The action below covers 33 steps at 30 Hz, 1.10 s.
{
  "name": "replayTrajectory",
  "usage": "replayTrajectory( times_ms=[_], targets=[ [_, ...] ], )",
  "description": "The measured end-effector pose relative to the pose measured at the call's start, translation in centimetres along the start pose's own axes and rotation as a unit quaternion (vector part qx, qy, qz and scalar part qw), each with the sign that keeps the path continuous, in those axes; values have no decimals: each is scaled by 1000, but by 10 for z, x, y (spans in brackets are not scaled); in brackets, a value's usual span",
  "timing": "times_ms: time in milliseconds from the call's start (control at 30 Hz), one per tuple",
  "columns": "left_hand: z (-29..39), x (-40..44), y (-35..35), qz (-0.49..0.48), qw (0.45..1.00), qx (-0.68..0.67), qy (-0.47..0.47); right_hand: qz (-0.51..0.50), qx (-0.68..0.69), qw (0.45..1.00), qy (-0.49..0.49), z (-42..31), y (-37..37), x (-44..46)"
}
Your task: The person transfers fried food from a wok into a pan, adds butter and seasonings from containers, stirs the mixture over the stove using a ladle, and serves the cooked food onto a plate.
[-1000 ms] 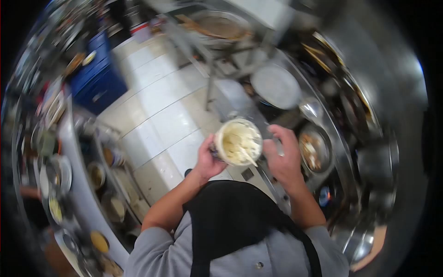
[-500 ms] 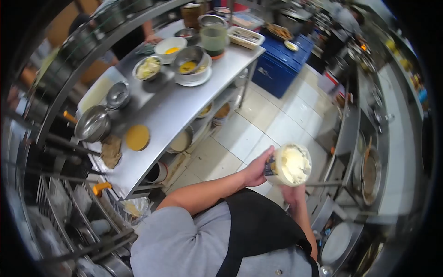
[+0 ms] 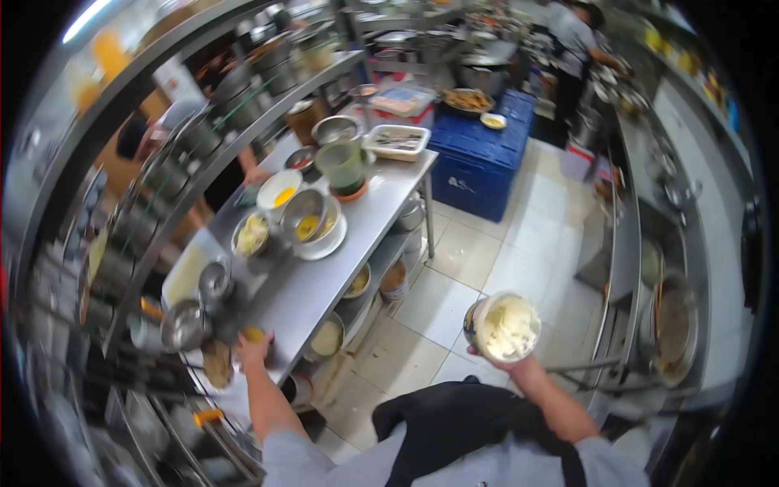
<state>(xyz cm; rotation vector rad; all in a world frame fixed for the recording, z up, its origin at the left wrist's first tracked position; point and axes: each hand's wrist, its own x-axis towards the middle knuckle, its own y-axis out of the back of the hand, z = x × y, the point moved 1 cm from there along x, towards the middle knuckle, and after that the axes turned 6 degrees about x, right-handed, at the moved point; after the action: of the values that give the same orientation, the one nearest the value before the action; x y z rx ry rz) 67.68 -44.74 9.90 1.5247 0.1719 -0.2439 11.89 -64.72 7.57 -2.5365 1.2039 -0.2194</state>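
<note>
In my right hand (image 3: 519, 367), gripped from below, is a plastic tub (image 3: 479, 329) tilted toward me and filled with a pale, creamy spread (image 3: 511, 326). My left hand (image 3: 253, 352) reaches down to the near end of the steel table (image 3: 296, 296). Its fingers are around the edge of a round yellow lid (image 3: 254, 334), partly covering it. Beside that hand lies a crumpled brown cloth (image 3: 217, 363). A steel bowl (image 3: 185, 325) and a smaller metal bowl (image 3: 215, 281) stand just beyond.
Farther along the table are a bowl with yellow contents (image 3: 280, 188), a green container (image 3: 341, 166) and a white tray (image 3: 398, 142). A blue chest (image 3: 471, 166) stands past its end. A metal rack (image 3: 187, 183) borders the left. Two other people work nearby.
My left hand has left the tub and moved left to the yellow lid on the table. The tub now rests in my right hand alone. The view has shifted.
</note>
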Motion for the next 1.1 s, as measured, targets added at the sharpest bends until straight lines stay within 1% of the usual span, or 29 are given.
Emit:
replayTrajectory(
  times_ms=[33,67,100,133,167,200,233,267,300,333,367,433,500,533,567,633,667,700,733,767,800,833,867,900,967,1000,1033,1067,1100],
  targets=[
    [-3,24,-14,16,1000,19,-18,-11,50,999,8,-3,11,4],
    [5,15,-9,29,999,28,-11,-11,292,956,-38,5,28,8],
    [16,0,-6,40,999,34,-2,-18,515,854,-72,-3,40,8],
    [25,-2,-17,37,998,45,-23,33,508,859,-55,-10,50,7],
    [39,-4,-28,29,981,-121,-150,81,494,865,-40,-33,46,15],
    [59,-13,-38,13,921,-284,-267,32,553,832,-8,-59,43,19],
    [91,-55,-39,-67,874,-355,-325,48,541,840,9,-65,52,27],
    [129,-130,-27,-152,816,-418,-368,87,537,839,-2,-67,62,34],
    [167,-197,-20,-221,765,-439,-417,91,516,852,8,-74,69,39],
    [202,-267,-11,-278,693,-458,-482,91,516,852,14,-75,80,48],
    [234,-317,-11,-277,662,-425,-552,90,506,857,33,-80,87,55],
    [281,-405,-7,-158,596,-307,-725,120,486,865,43,-84,104,62],
    [315,-474,8,-44,542,-202,-815,133,486,862,50,-98,116,66],
    [330,-495,5,-11,529,-199,-825,119,488,862,67,-98,125,68],
    [345,-511,6,-17,501,-206,-840,138,477,863,94,-94,135,71],
    [372,-535,4,54,490,-134,-860,171,452,863,146,-92,158,76],
    [386,-543,2,40,476,-106,-872,214,434,861,155,-94,166,75],
    [398,-552,0,28,460,-107,-881,233,427,856,176,-101,175,73],
    [411,-564,1,22,430,-80,-899,244,413,860,176,-107,182,70],
    [424,-574,4,19,403,-51,-913,250,412,863,154,-118,189,63],
    [438,-582,9,18,381,-53,-923,254,423,860,130,-128,195,57],
    [451,-591,12,17,281,-10,-959,257,434,857,104,-139,202,51],
    [463,-599,14,16,179,34,-983,253,419,870,60,-154,211,44],
    [477,-607,16,15,159,30,-987,258,407,876,34,-155,222,42],
    [505,-624,22,-7,-27,121,-992,223,372,901,21,-168,234,37],
    [520,-637,31,-31,-52,154,-986,238,368,898,37,-176,242,33],
    [540,-650,37,-30,-73,147,-986,215,376,900,53,-186,250,28],
    [564,-664,44,-86,-76,95,-989,192,380,902,69,-198,261,24],
    [588,-679,52,-144,-79,46,-985,180,376,897,147,-207,277,21]
  ],
)
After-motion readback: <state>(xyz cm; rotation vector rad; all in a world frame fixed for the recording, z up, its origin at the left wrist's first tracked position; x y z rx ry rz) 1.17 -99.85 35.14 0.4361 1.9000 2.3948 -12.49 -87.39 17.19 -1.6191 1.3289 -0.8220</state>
